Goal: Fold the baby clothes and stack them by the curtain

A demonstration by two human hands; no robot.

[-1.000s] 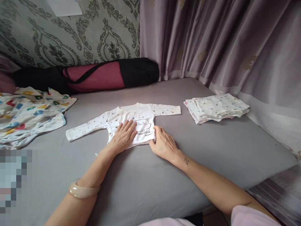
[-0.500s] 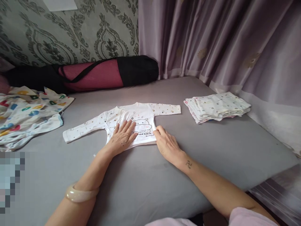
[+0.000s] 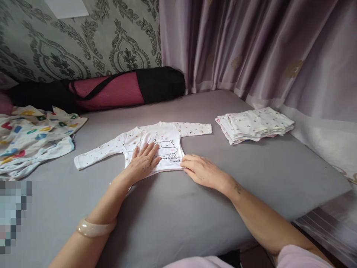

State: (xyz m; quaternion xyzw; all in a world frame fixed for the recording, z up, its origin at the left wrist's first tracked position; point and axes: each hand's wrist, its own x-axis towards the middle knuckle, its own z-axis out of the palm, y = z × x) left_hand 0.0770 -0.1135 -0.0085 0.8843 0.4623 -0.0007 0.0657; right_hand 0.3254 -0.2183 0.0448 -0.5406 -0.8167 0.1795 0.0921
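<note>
A small white baby shirt (image 3: 167,152) lies spread on the grey bed sheet, both sleeves stretched out to the sides and a cartoon animal printed on its front. My left hand (image 3: 142,160) rests flat on the shirt's front, fingers spread, covering part of the print. At the lower right corner of the shirt, my right hand (image 3: 199,170) pinches the hem between thumb and fingers. A light bangle (image 3: 96,227) circles my left forearm.
Folded baby clothes (image 3: 255,124) are stacked on the right. Loose colourful-patterned clothes (image 3: 36,137) lie at the left. A long black and pink bag (image 3: 111,91) lies along the wall, and purple curtains (image 3: 223,44) hang behind the grey bed (image 3: 178,219).
My right hand has slid slightly down from the shirt's side edge to its bottom corner, and its wrist has turned. My left hand stays flat on the shirt. The view has shifted slightly.
</note>
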